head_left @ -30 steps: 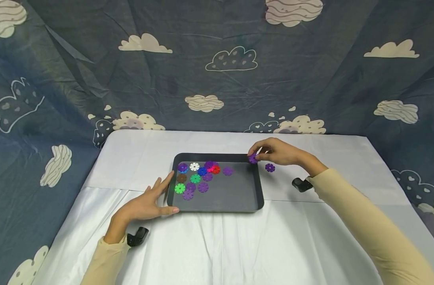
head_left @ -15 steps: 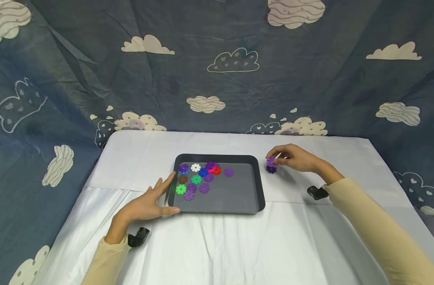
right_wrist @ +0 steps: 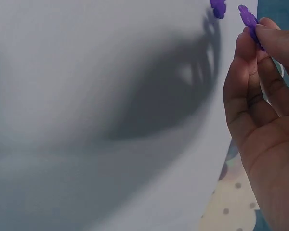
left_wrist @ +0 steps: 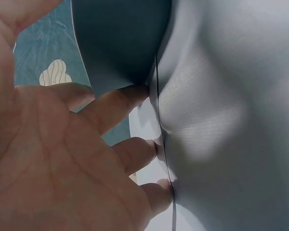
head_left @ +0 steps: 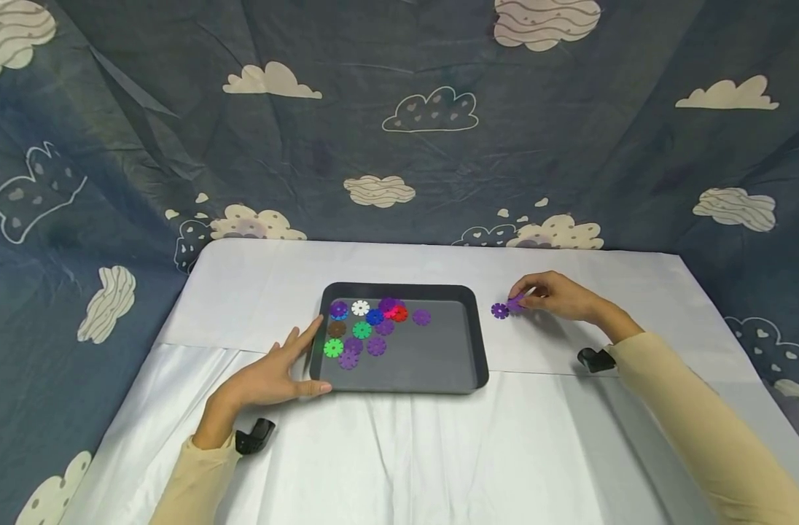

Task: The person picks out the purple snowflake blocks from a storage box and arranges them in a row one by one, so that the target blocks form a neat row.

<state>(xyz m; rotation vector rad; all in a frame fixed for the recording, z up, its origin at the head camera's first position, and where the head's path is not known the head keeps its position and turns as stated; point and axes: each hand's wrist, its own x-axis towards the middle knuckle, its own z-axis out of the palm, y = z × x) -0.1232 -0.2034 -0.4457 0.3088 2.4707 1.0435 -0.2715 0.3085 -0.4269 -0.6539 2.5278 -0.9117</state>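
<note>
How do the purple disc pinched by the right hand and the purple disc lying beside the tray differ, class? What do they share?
Support: the pinched disc is held by the right hand, while the lying disc rests on the white cloth.
Pose: the pinched disc is tilted; the lying disc is flat.
Shade: in the head view, the pinched disc looks lighter, the lying disc darker.
Both are purple with notched edges.

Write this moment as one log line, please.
left grip: touches dark rectangular tray | right grip: pinches purple notched disc | white cloth: bears another notched purple disc
</note>
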